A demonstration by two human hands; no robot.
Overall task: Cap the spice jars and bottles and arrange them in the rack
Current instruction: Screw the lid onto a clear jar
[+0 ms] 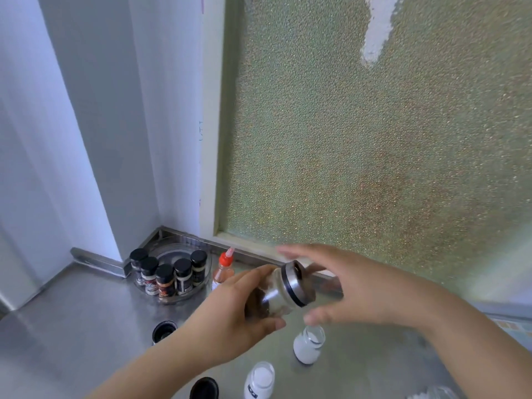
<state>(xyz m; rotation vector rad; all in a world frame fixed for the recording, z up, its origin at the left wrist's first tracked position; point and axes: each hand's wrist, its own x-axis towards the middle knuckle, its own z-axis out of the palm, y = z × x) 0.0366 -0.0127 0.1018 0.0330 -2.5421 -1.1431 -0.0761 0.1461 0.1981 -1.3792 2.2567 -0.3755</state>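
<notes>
A glass spice jar (273, 292) is held above the desk (86, 312) in the clenched grip of the left hand (230, 318), tilted, its long axis and metal lid (296, 283) pointed up and rightward. The right hand (359, 286) is spread, released, just beside the lid.

A brushed stainless-steel table (86, 326) fills the lower part of the view, its surface dully reflecting the light. A raised metal lip (98, 262) runs along its back edge and bends round the corner. Above it on the left stands a pale grey-white wall (95, 116) with vertical folds. To the right, a cream-painted window frame (211, 125) borders a large pane of pebbled frosted glass (374, 154), greenish with a faint reddish tinge lower down. A white smear (377, 30) marks the pane near its top.
</notes>
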